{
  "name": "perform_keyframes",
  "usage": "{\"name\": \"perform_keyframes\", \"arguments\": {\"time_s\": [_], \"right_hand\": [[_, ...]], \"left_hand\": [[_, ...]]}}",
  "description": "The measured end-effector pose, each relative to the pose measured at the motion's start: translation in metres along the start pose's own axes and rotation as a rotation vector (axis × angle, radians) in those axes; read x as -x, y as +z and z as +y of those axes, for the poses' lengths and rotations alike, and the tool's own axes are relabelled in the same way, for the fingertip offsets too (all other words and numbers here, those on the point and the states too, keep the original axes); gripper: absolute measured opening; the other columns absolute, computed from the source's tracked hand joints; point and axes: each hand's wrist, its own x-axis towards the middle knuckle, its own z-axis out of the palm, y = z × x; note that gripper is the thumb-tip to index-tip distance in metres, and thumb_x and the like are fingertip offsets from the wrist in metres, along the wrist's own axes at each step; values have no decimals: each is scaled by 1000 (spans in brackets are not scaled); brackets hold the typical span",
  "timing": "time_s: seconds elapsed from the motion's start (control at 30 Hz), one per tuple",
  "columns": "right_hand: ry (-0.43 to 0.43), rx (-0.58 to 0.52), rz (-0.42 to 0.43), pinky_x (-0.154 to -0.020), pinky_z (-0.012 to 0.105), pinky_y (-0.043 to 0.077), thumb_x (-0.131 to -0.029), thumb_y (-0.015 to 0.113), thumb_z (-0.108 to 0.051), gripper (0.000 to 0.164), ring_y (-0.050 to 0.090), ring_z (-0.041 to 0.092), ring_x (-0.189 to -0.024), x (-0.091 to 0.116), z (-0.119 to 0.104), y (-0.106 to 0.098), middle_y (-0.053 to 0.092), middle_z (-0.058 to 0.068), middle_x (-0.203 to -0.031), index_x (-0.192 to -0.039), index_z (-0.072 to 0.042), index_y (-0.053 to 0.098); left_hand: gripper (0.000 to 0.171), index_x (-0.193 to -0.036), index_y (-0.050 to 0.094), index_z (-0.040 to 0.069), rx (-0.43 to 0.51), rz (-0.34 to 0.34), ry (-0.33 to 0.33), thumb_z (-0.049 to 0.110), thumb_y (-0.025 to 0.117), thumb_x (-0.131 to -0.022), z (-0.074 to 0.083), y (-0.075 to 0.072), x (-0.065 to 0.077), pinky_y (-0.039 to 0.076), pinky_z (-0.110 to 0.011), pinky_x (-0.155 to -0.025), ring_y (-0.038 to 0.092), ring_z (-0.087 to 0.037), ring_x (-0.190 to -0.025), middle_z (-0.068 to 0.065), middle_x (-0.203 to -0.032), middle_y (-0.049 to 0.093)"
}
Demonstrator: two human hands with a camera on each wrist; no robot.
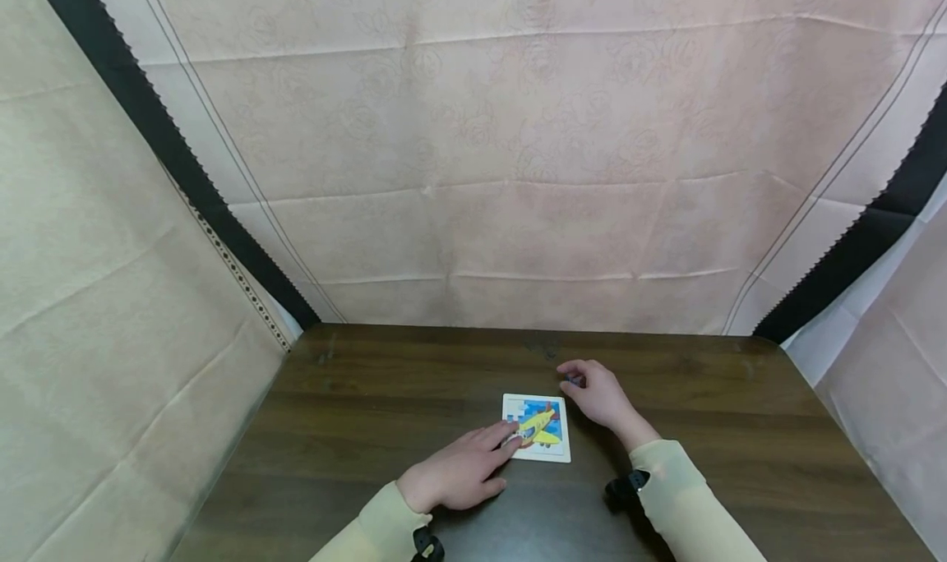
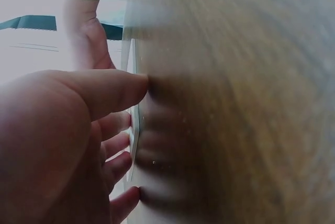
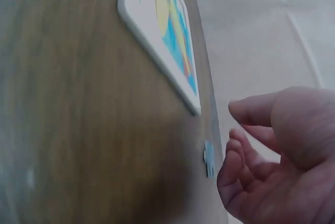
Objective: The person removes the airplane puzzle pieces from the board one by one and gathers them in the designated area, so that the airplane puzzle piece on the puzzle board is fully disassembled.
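Observation:
A square puzzle board (image 1: 542, 453) with a white border and a yellow airplane on blue lies on the table. My left hand (image 1: 462, 467) rests its extended fingers on the board's left part, the thumb lower down by the table; the left wrist view shows the board's thin edge (image 2: 134, 135) under the fingertips. Right of the board's far corner, my right hand (image 1: 602, 393) hovers with fingers loosely bent around a small blue puzzle piece (image 1: 573, 379). In the right wrist view that piece (image 3: 209, 158) lies on the table, a small gap from the fingers.
The brown wooden table (image 1: 385, 398) has rounded far corners. Behind it hangs a pale patterned cloth (image 1: 518, 176), with another cloth (image 1: 111, 299) at the left side. Dark camera straps sit on both wrists.

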Motion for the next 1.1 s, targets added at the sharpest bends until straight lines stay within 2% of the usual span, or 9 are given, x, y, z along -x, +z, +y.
{"name": "perform_keyframes", "arguments": {"time_s": [0.27,0.43,0.67,0.87,1.1], "right_hand": [[-85,-17,-135,-89,43,57,-102,75,-12,14,62,17,-90,10,-17,13,70,-4,-102,-113,-17,80],[-100,-18,-148,-86,39,57,-101,76,-11,14,61,16,-88,14,-20,18,69,-5,-99,-113,-16,80],[-111,49,-173,-82,37,53,-101,76,-12,16,57,15,-87,13,-20,25,64,-5,-97,-116,-15,79],[-128,77,-170,-78,36,52,-101,76,-13,16,56,15,-85,13,-21,25,62,-5,-96,-116,-15,79],[-107,98,-152,-83,37,55,-101,77,-15,13,58,13,-87,13,-20,28,63,-6,-99,-113,-18,79]], "left_hand": [[61,-167,41,17,-1,38,19,35,59,-111,-1,-4,-2,37,-43,-123,34,-20,-157,-4,-173,33],[59,-164,46,17,-37,75,27,35,60,-111,0,-2,-3,40,-42,-121,39,-20,-154,-5,-169,38],[58,-163,48,15,-40,115,20,35,61,-110,4,0,-8,42,-42,-120,42,-22,-152,-7,-166,42],[58,-161,49,9,-73,153,55,34,61,-110,10,2,-15,38,-39,-122,39,-23,-154,-10,-167,41],[60,-160,49,4,-73,170,98,33,62,-110,18,4,-23,36,-35,-123,39,-21,-154,-11,-166,41]]}}
